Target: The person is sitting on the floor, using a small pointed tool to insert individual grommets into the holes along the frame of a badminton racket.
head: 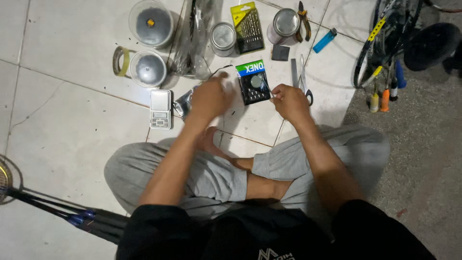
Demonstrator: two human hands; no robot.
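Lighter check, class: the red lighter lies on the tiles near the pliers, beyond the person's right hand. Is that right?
Not quite. The head view shows the lighter is blue, not red. It does lie on the tiles near the pliers, beyond the right hand.

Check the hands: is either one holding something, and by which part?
Left hand is blurred over a silvery foil pouch; any grip cannot be told. Right hand looks pinched, perhaps on a thin string, too fine to confirm.

A blue lighter (325, 40), a silver pocket scale (160, 109), grey trousers (211, 175) and off-white floor tiles (72, 43).
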